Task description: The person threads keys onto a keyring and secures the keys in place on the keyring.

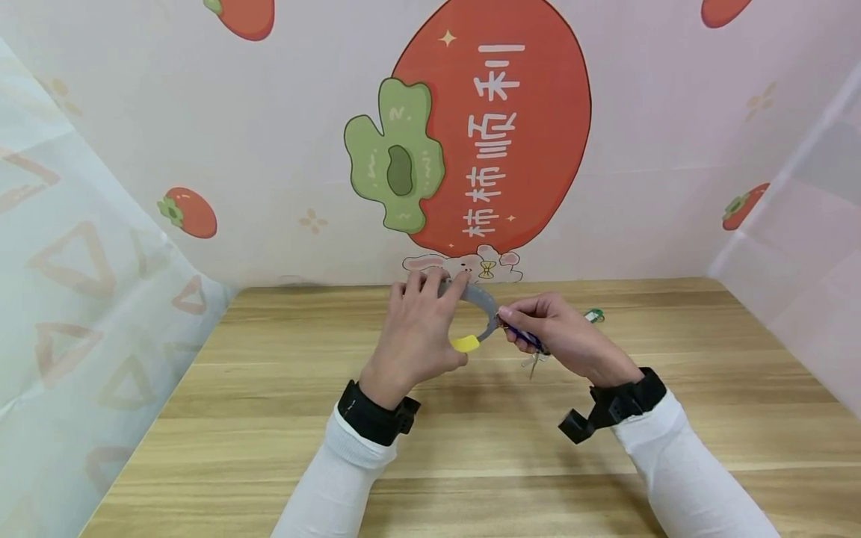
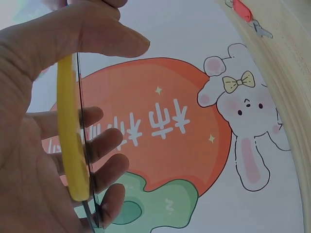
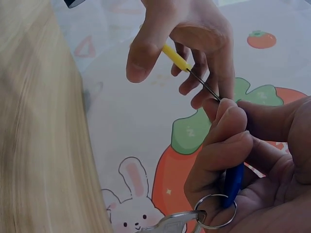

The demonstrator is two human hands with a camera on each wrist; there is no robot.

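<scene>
Above the table, my left hand [image 1: 418, 329] grips a flat grey ring [image 1: 486, 302] with a yellow grip section [image 2: 73, 131]. Its thumb and fingers go round opposite sides of the ring. At the ring's right edge, my right hand [image 1: 561, 336] pinches the end of a blue key tag [image 3: 234, 184], its fingertips meeting the ring. A silver key [image 3: 170, 224] hangs from the tag's split ring [image 3: 216, 211]. The exact contact between tag and grey ring is hidden by the right fingertips.
A green key tag [image 1: 595, 315] lies on the wooden table [image 1: 269, 418] behind the right hand. A red key tag [image 2: 241, 10] with a key lies on the table too. A printed backdrop [image 1: 289, 134] rises along the table's far edge, with fabric walls on both sides.
</scene>
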